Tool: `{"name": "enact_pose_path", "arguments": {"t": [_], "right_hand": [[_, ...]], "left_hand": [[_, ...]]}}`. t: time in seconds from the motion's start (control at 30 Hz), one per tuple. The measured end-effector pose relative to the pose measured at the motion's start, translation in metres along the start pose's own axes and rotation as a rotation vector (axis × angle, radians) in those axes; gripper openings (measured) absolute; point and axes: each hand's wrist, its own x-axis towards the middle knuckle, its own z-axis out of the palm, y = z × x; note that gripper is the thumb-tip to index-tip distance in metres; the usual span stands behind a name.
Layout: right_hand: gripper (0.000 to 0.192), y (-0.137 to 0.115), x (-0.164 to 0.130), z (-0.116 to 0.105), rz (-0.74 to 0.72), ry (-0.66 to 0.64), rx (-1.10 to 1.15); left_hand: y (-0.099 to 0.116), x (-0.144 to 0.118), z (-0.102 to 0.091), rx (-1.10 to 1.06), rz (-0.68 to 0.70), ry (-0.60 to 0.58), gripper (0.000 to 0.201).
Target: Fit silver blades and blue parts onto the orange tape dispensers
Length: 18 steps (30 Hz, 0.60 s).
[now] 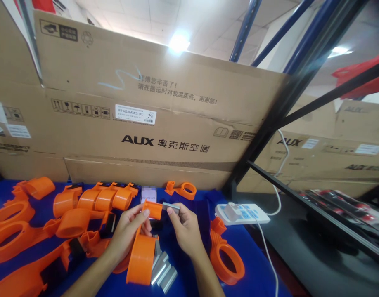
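Note:
My left hand (130, 229) is closed around the upper part of an orange plastic tape dispenser (141, 260), whose round hub hangs below. Between the thumb and fingers of my right hand (187, 226) is a serrated metal blade (171, 207), its toothed edge upward. The blade is right beside the end of the dispenser's orange head (154, 210); whether they touch I cannot tell. Under my hands several loose silver metal pieces (164, 272) lie on the blue cloth (189, 284).
More orange tape dispensers (74, 222) crowd the left side, some with dark parts fitted. Single dispensers lie at the right (228, 264) and at the back (188, 191). A phone (149, 194) showing a timer, a white power strip (242, 213), large cartons (164, 136) and a shelf post (264, 132) surround the work.

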Motion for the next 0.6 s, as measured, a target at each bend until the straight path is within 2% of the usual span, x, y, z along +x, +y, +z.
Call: {"name": "enact_pose_path", "arguments": {"t": [0.17, 0.3, 0.47, 0.6], "right_hand": [[0.036, -0.006, -0.004, -0.002, -0.020, -0.043, -0.037], [0.037, -0.007, -0.005, 0.005, -0.033, -0.025, -0.060], [0.034, -0.007, -0.006, 0.014, -0.049, 0.147, -0.035], [0.030, -0.008, -0.007, 0.010, -0.081, 0.264, 0.023]], "left_hand": [[0.001, -0.003, 0.002, 0.027, -0.018, 0.018, 0.037], [0.001, -0.005, 0.003, 0.045, -0.019, 0.000, 0.040], [-0.003, -0.006, 0.005, 0.086, 0.063, 0.055, 0.049], [-0.008, -0.004, 0.005, 0.108, 0.104, 0.095, 0.048]]}}
